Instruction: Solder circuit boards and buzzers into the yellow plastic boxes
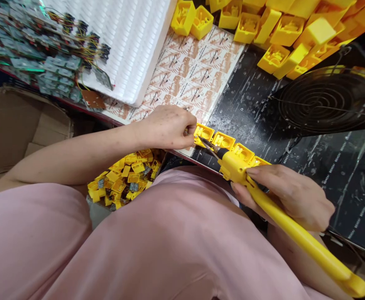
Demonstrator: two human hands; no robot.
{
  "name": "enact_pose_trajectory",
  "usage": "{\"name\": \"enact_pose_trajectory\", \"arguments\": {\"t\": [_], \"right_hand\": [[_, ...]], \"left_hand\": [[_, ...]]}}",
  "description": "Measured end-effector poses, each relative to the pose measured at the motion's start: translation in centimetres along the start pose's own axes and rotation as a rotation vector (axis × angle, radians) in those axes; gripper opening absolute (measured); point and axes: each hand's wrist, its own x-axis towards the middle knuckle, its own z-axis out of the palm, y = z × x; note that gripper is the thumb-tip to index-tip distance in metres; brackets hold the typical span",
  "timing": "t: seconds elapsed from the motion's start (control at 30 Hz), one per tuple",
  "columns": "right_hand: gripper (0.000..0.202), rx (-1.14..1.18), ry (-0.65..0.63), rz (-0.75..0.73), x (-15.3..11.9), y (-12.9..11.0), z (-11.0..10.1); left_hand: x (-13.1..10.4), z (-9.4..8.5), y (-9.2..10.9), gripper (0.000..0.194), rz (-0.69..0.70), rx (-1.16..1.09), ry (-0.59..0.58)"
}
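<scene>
My right hand [290, 193] is wrapped round a yellow soldering gun [271, 208] with a long handle. Its thin metal tip points left, at the end of a row of open yellow plastic housings [223, 141] along the table's near edge. Right at that left end is my left hand [172, 127], fingers curled and pinched together close to the tip. Whatever sits between those fingers is hidden. Small metal parts show inside the housings, too small to name. The gun covers part of the row's near side.
Yellow housings [247, 28] are piled at the back right, beside a black fan [319, 100] with a wire guard. Back left, circuit boards with wires [60, 66] lie by a white foam sheet [120, 41]. Below the edge are a heap of yellow pieces [122, 179] and a cardboard box [23, 125].
</scene>
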Motion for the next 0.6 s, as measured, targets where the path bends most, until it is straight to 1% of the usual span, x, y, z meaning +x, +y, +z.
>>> {"name": "enact_pose_trajectory", "arguments": {"t": [0.07,0.17,0.27,0.37,0.47,0.53,0.6], "right_hand": [[0.051,0.001,0.04,0.003,-0.1,0.0,0.1],[0.042,0.01,0.059,-0.005,-0.1,0.1,0.3],[0.036,0.005,0.043,-0.048,0.4,-0.1,0.6],[0.036,-0.024,0.008,-0.028,0.9,-0.6,0.8],[0.037,-0.03,-0.043,-0.048,1.2,-0.8,0.4],[0.037,-0.017,-0.052,-0.103,1.2,-0.6,0.0],[0.039,-0.035,-0.055,-0.12,1.1,-0.2,-0.4]], "left_hand": [[-0.1,0.0,0.0,0.026,-0.009,-0.006,0.002],[-0.1,0.1,0.0,0.024,-0.003,-0.028,0.018],[-0.2,0.3,-0.1,0.021,0.001,-0.044,0.031],[-0.2,0.3,-0.1,0.021,-0.002,-0.046,0.028],[-0.3,0.3,0.0,0.022,-0.01,-0.04,0.028],[-0.3,0.3,-0.1,0.023,-0.011,-0.047,0.038],[-0.3,0.3,-0.1,0.024,-0.008,-0.052,0.037]]}}
